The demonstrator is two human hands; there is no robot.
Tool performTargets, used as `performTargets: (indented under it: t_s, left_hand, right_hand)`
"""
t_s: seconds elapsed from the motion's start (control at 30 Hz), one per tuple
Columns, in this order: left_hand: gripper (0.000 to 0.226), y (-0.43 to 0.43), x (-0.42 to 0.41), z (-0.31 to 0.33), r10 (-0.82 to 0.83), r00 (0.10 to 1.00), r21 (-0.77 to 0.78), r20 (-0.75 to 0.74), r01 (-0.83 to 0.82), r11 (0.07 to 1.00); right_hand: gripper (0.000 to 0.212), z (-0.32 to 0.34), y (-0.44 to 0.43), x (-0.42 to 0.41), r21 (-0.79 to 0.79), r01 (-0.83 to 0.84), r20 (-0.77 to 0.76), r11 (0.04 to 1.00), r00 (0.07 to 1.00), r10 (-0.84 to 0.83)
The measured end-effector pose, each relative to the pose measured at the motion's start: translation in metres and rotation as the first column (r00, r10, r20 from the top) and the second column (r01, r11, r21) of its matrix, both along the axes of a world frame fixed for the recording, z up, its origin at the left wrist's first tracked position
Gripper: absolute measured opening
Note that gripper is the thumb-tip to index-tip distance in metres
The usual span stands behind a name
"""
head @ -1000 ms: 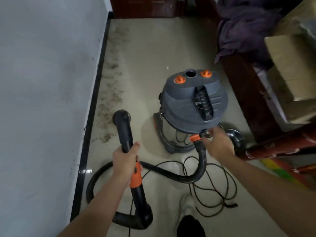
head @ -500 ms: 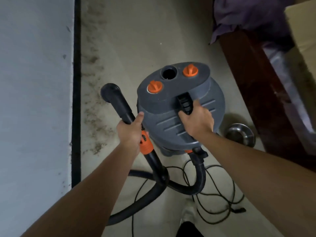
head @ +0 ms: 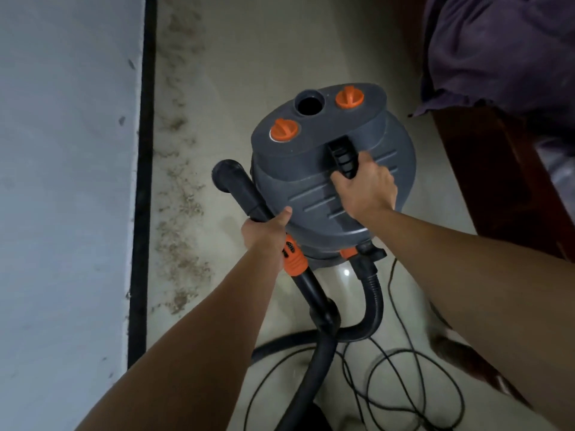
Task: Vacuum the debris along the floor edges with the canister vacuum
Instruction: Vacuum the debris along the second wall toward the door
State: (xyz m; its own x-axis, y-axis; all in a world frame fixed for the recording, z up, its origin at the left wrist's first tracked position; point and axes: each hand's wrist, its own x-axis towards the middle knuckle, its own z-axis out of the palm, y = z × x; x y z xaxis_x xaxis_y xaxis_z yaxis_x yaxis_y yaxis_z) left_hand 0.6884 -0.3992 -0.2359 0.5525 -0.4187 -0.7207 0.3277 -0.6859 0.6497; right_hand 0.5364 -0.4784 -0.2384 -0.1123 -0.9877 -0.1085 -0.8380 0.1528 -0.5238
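Your right hand (head: 364, 188) grips the carry handle (head: 343, 158) on the canister vacuum (head: 311, 169); your left hand (head: 264, 231) is closed around the wand (head: 245, 194). Left of the vacuum, debris (head: 182, 225) lies uncollected along the baseboard (head: 141, 213). Judgement: vacuuming has not started.

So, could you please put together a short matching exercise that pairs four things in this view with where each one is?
Things:
1. left hand
2. right hand
3. debris
4. power cord

Places:
A. coiled loosely on the floor
B. on the vacuum's carry handle
C. scattered beside the black baseboard
D. around the hose wand

Pairs: 1-D, 2-B, 3-C, 4-A
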Motion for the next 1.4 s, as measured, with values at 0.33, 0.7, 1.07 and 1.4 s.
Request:
performTargets:
  t_s: [0.33, 0.7, 1.07, 1.4]
  left_hand:
    - [0.042, -0.136, 0.034, -0.016, -0.024, 1.000, -0.019, -0.011, 0.023, 1.000]
    - [0.040, -0.276, 0.069, -0.017, 0.009, 1.000, -0.023, 0.000, -0.009, 1.000]
    - [0.037, -0.432, 0.115, -0.021, 0.168, 0.985, -0.063, -0.030, -0.170, 0.983]
    - [0.038, -0.501, 0.141, -0.022, 0.188, 0.982, -0.080, -0.033, -0.190, 0.978]
  right_hand:
    - [0.042, -0.004, -0.131, 0.034, -0.055, 0.048, -0.033, 0.997, 0.998, -0.050]
    - [0.039, -0.003, -0.275, 0.071, -0.047, 0.037, -0.003, 0.998, 0.999, -0.037]
    - [0.043, 0.000, -0.451, 0.130, -0.025, -0.099, -0.017, 0.995, 0.995, 0.099]
    - [0.042, -0.005, -0.521, 0.156, -0.063, -0.109, 0.000, 0.992, 0.994, 0.110]
